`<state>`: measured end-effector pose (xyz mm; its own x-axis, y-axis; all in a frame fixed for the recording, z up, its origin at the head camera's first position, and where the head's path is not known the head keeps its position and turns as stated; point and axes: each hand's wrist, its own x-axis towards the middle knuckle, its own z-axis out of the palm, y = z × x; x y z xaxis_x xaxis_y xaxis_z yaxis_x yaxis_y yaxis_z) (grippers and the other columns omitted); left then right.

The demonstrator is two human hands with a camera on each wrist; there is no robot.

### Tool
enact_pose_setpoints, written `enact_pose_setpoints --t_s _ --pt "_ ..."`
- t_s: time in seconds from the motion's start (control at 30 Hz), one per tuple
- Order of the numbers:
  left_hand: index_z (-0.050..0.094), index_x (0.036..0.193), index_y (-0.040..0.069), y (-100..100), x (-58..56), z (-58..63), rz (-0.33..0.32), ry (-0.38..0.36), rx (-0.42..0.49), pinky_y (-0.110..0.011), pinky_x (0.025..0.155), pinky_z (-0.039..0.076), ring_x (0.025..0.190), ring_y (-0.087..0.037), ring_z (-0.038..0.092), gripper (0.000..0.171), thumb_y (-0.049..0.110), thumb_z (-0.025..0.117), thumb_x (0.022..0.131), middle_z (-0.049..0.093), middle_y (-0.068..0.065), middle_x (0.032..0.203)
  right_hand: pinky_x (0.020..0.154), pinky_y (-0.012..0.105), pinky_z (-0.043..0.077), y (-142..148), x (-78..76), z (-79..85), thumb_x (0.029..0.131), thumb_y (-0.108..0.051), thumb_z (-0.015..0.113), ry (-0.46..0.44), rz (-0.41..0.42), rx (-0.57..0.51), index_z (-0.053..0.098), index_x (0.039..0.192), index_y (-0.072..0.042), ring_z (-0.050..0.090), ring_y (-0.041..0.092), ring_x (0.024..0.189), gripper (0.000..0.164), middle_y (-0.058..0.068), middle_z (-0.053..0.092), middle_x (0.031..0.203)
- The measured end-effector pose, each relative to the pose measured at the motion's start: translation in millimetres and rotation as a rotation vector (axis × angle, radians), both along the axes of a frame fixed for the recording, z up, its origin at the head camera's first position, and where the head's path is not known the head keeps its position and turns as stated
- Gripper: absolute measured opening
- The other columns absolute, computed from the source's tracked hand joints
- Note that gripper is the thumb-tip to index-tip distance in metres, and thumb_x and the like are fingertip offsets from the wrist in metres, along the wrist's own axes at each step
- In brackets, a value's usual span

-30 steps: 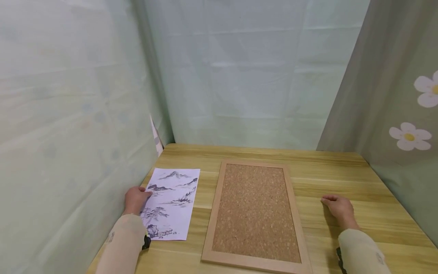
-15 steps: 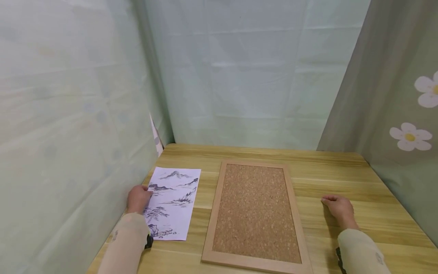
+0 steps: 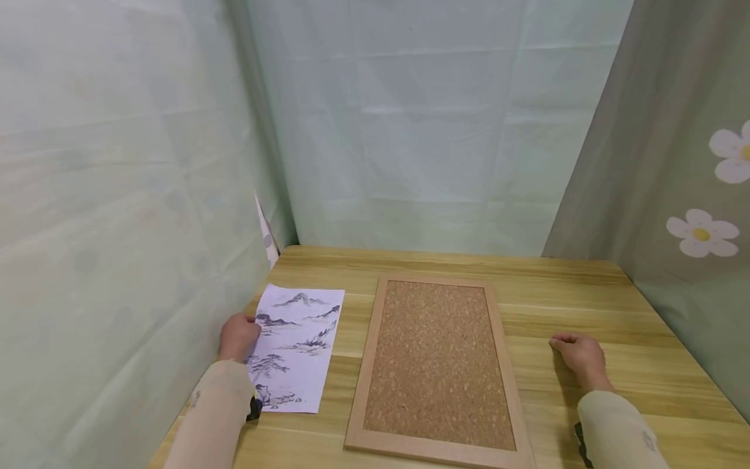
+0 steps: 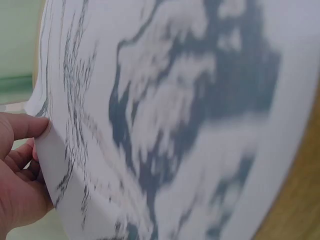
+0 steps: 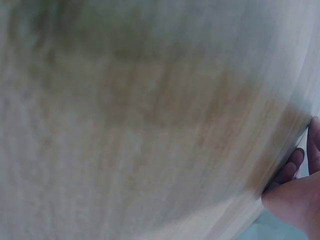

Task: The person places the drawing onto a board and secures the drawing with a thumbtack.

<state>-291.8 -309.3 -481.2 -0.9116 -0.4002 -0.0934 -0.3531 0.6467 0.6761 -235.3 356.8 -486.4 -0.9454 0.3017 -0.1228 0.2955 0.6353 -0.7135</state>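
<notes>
A white sheet of paper (image 3: 305, 352) printed with an ink landscape of mountains, trees and rocks lies on the left of the table. At its left edge my left hand (image 3: 239, 337) pinches the paper between thumb and fingers. The left wrist view shows the sheet's edge bent up in that pinch, with the left hand (image 4: 22, 170) at the far left. To the right of the corkboard (image 3: 439, 365), my right hand (image 3: 581, 357) rests on the tabletop with loosely curled fingers and holds nothing. In the right wrist view, only part of the right hand (image 5: 295, 192) shows.
The wood-framed corkboard lies flat in the middle of the wood-grain table (image 3: 556, 280), between the hands. Pale green curtains (image 3: 433, 130) hang behind and on the left; a flowered grey-green curtain (image 3: 662, 195) hangs on the right.
My left hand has shifted slightly right and away from me, now gripping the paper's left edge. The sheet's upper left has lifted and bent a little. The right hand has stayed put.
</notes>
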Motion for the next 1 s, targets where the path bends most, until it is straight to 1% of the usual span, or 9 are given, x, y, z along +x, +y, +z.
enact_pose_setpoints --t_s 0.07,0.13,0.23,0.3,0.5,0.6,0.73,0.87,1.0 --pt "0.053 0.122 -0.018 -1.5 -1.9 0.1 0.001 -0.012 0.017 -0.057 0.093 0.042 0.103 -0.046 0.053 0.039 0.004 0.054 0.089 0.055 -0.035 0.118 0.095 0.057 0.037 0.0 0.0 0.5 0.100 -0.025 0.057 0.000 0.003 0.001 0.064 0.118 0.010 0.051 0.047 0.111 0.039 0.032 0.056 0.126" --pt "0.052 0.121 -0.017 -3.1 -3.8 -0.3 -0.008 -0.016 0.010 -0.057 0.094 0.041 0.102 -0.046 0.051 0.040 0.005 0.058 0.088 0.055 -0.034 0.117 0.095 0.057 0.037 0.0 0.1 0.4 0.100 -0.025 0.057 0.001 0.002 -0.001 0.064 0.117 0.010 0.051 0.047 0.111 0.039 0.032 0.057 0.126" --pt "0.051 0.122 -0.017 -5.4 -7.4 -2.0 -0.027 -0.019 0.006 -0.057 0.096 0.040 0.106 -0.047 0.050 0.043 0.005 0.062 0.087 0.053 -0.035 0.119 0.094 0.056 0.038 0.1 0.3 -0.3 0.100 -0.024 0.058 0.009 -0.001 0.003 0.065 0.115 0.010 0.052 0.046 0.110 0.038 0.031 0.058 0.124" --pt "0.053 0.121 -0.017 -6.4 -9.3 -3.2 -0.043 -0.014 0.005 -0.056 0.096 0.041 0.106 -0.047 0.051 0.041 0.005 0.062 0.087 0.054 -0.035 0.119 0.094 0.056 0.038 0.3 0.4 -0.8 0.100 -0.025 0.058 0.011 -0.004 0.002 0.065 0.115 0.009 0.052 0.045 0.109 0.038 0.031 0.058 0.123" --pt "0.058 0.121 -0.012 -7.3 -11.7 -2.0 -0.063 -0.012 0.091 -0.052 0.090 0.046 0.101 -0.041 0.053 0.034 0.007 0.057 0.093 0.057 -0.030 0.117 0.094 0.056 0.038 0.9 0.6 -1.5 0.099 -0.025 0.058 0.012 -0.006 0.000 0.065 0.115 0.009 0.051 0.046 0.110 0.038 0.031 0.058 0.124" --pt "0.059 0.121 -0.013 -7.7 -12.7 2.7 -0.090 0.040 0.106 -0.049 0.085 0.046 0.098 -0.040 0.053 0.033 0.007 0.055 0.094 0.057 -0.029 0.114 0.093 0.056 0.038 1.4 0.3 -1.9 0.099 -0.025 0.058 0.014 -0.009 -0.002 0.065 0.114 0.009 0.052 0.045 0.109 0.037 0.031 0.058 0.123" --pt "0.057 0.124 -0.012 -9.0 -14.7 9.9 -0.117 0.097 0.161 -0.037 0.077 0.047 0.095 -0.036 0.054 0.034 0.008 0.055 0.097 0.058 -0.027 0.114 0.093 0.055 0.037 2.4 -1.0 -2.8 0.099 -0.025 0.058 0.025 -0.008 0.008 0.066 0.111 0.009 0.053 0.044 0.107 0.037 0.031 0.060 0.121" --pt "0.055 0.130 -0.010 -9.9 -18.6 17.4 -0.131 0.139 0.250 -0.025 0.071 0.047 0.091 -0.026 0.058 0.037 0.011 0.056 0.099 0.060 -0.025 0.116 0.094 0.055 0.037 2.8 -1.5 -3.3 0.099 -0.025 0.058 0.025 -0.008 0.004 0.066 0.111 0.009 0.052 0.044 0.107 0.037 0.030 0.060 0.121" --pt "0.052 0.133 -0.010 -9.3 -26.0 27.7 -0.113 0.199 0.369 -0.020 0.067 0.048 0.080 -0.012 0.058 0.040 0.009 0.058 0.099 0.061 -0.020 0.111 0.094 0.055 0.037 2.8 -1.4 -3.4 0.099 -0.025 0.058 0.021 -0.007 -0.003 0.066 0.112 0.009 0.052 0.045 0.109 0.037 0.031 0.059 0.122"
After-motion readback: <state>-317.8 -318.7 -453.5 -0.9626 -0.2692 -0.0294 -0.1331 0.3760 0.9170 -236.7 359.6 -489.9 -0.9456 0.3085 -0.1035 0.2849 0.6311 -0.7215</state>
